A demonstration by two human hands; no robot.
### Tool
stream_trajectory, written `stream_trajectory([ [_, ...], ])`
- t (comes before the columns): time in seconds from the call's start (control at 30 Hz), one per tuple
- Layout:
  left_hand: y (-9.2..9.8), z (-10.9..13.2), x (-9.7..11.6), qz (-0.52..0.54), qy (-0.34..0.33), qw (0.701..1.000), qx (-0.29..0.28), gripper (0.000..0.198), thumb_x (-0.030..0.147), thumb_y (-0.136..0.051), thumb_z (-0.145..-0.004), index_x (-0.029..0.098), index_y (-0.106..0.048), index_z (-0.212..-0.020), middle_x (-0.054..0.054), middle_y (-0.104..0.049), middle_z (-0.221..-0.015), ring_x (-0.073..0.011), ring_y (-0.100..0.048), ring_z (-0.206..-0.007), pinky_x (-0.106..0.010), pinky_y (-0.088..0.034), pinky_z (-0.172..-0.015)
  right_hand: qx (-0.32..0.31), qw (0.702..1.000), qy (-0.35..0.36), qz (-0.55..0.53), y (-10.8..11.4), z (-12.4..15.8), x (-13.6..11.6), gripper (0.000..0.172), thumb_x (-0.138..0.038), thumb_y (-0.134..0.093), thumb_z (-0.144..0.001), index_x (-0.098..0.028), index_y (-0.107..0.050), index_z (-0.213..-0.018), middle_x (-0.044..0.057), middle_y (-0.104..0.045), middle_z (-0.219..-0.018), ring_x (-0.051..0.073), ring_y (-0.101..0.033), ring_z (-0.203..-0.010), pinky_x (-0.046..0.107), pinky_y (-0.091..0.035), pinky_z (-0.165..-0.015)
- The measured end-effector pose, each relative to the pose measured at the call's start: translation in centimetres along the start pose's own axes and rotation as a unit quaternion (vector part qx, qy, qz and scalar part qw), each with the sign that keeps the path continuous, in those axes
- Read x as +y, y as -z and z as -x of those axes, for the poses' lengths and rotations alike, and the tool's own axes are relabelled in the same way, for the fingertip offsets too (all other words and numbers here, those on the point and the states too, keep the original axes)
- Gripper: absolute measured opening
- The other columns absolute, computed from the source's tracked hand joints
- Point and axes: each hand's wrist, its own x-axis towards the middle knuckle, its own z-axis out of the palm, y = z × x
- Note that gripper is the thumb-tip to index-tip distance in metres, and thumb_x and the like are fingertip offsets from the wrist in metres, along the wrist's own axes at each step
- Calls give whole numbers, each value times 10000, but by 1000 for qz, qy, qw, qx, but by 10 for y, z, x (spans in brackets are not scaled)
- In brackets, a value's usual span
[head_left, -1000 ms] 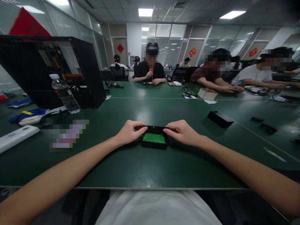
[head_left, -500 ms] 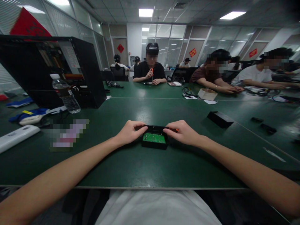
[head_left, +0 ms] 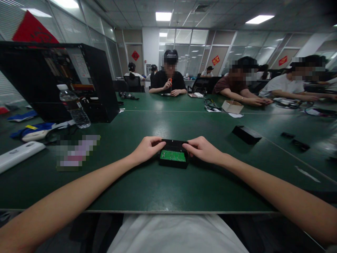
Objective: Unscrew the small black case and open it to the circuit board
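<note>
- L hand [head_left: 146, 149] & R hand [head_left: 202, 150]: fingers curled, pinching the case [head_left: 173, 158] at its two ends.
- Case sits mid-table [head_left: 158, 189], open-topped, green PCB [head_left: 173, 155] inside.
- Prob. light, stiff plastic; board fragile, so grip by the walls, not the PCB.

— How are your arms placed?
— Both my forearms reach forward and turn in toward each other, bare and low. My left hand [head_left: 147, 149] is curled, knuckles up.
— And the right one?
— My right hand [head_left: 202, 149] mirrors it, wrist straight, fingers [head_left: 190, 144] bent inward, closed in a pinch.
</note>
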Motion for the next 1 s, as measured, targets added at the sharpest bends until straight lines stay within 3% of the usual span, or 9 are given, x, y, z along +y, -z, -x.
stream_trajectory([
  [0.13,0,-2,-3,39,27,999,5,278,362,-651,-879,124,-740,-992,-35,-703,-820,-151,-612,-703,-231,-456,-636,4,1000,-10,16,-2,0,3,510,-482,-451,-1012,-164,-631,-656,0,-609,-579,112,-536,-521,253,-369,-557],
  [0.3,0,-5,-8,66,51,996,9,285,392,-686,-850,118,-751,-898,-27,-679,-751,-137,-590,-661,-228,-450,-611,27,998,5,62,-2,0,5,544,-502,-436,-1019,-167,-613,-628,-7,-572,-550,106,-502,-498,268,-333,-547],
  [0.43,0,-9,-11,152,98,982,49,298,409,-746,-792,121,-737,-865,-34,-690,-771,-147,-639,-683,-240,-487,-640,76,992,22,100,0,1,4,559,-522,-432,-1019,-173,-569,-604,-10,-517,-532,106,-454,-492,275,-314,-540],
  [0.53,0,-11,-13,190,120,971,84,314,423,-760,-781,124,-697,-855,-29,-679,-766,-144,-669,-663,-225,-487,-610,79,988,71,112,-1,5,-4,426,-555,-540,-965,-159,-650,-853,41,-650,-756,153,-581,-652,278,-418,-617],
  [0.63,1,-13,-15,220,134,959,117,294,400,-751,-802,127,-656,-859,-14,-649,-744,-128,-679,-644,-195,-486,-584,30,984,103,141,-10,10,-18,551,-604,-631,-902,-155,-607,-1220,124,-696,-1100,249,-664,-944,364,-515,-808],
  [0.73,2,-14,-16,250,149,946,142,213,315,-718,-845,129,-638,-910,-6,-641,-757,-107,-686,-638,-175,-505,-589,-16,980,100,171,-22,13,-32,589,-537,-615,-941,-167,-512,-1388,164,-632,-1326,302,-630,-1161,446,-509,-961],
  [0.87,2,-15,-13,272,169,934,161,148,154,-654,-868,126,-637,-1013,-32,-677,-818,-96,-700,-626,-161,-526,-579,-50,976,87,195,-21,17,-45,529,-391,-610,-958,-192,-489,-1433,145,-640,-1338,300,-643,-1167,440,-522,-965],
  [1.0,0,-15,-9,278,184,927,171,185,33,-566,-867,113,-613,-1027,-51,-689,-846,-107,-727,-639,-153,-546,-572,-47,972,55,222,11,34,-49,517,-379,-653,-917,-237,-543,-1402,114,-670,-1305,301,-673,-1113,429,-534,-935],
])
